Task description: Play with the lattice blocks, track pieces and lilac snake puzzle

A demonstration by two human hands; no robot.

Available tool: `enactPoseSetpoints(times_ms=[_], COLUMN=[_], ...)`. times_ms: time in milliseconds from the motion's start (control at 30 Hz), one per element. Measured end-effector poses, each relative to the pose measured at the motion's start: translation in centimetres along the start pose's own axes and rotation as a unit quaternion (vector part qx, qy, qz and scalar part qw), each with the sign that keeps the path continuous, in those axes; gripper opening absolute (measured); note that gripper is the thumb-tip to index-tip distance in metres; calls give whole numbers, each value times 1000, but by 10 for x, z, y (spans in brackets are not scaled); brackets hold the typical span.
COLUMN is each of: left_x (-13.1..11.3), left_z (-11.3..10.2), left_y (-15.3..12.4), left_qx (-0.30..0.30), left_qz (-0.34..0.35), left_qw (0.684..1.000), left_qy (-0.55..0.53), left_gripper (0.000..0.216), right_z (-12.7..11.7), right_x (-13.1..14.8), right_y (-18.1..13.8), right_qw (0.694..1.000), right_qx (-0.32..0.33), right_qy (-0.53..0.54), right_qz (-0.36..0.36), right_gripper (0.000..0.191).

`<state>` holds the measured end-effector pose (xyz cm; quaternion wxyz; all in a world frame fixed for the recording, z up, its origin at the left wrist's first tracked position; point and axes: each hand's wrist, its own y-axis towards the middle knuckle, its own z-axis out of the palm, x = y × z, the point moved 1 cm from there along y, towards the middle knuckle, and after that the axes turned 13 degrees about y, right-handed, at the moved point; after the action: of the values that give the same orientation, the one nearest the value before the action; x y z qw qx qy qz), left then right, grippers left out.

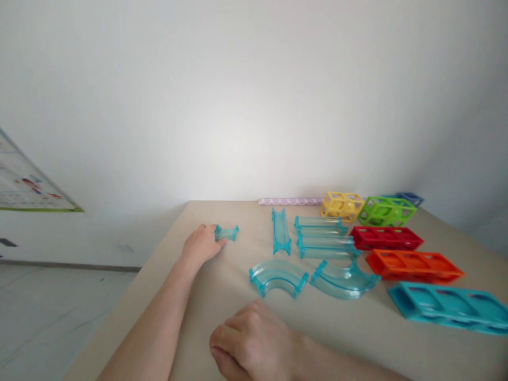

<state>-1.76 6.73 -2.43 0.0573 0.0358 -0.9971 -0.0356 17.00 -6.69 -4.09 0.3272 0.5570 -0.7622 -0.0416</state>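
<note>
Bare forearms [154,312]; bare left grip [201,244], dark speck [205,226] on finger [201,229] (too small to tell); bare right grip [250,338]

- I watched through one camera worn on the person's head.
- It faced forward and down, across the table [222,288] toward the pale wall [238,106] beyond.
- The right hand [254,341] came nearest my lens, low in view; the left hand [202,244] lay farther off.
</note>
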Motion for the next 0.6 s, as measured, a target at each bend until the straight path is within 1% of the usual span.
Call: enactPoseSetpoints(times_ms=[33, 100, 333, 600], left_x=[0, 1, -1, -6], left_z=[1, 2, 1, -3], left_y=[0, 0, -1, -3], left_qx=[9, 15, 5, -12], left_qz=[-2, 4, 37, 74], left_qw=[1000, 1000, 999, 997], left_qy=[2, 5, 9, -1], left_gripper=[44, 41, 26, 19], right_z=[0, -1, 0, -4], right_x=[0, 0, 0, 3], right_y=[0, 1, 1, -1], right_qw=[1000, 1000, 1000, 998], right_qx=[1, 0, -14, -40], right_qy=[0, -1, -4, -5], right_qz=[-1, -6, -28, -49], right_gripper=[14, 15, 16, 15])
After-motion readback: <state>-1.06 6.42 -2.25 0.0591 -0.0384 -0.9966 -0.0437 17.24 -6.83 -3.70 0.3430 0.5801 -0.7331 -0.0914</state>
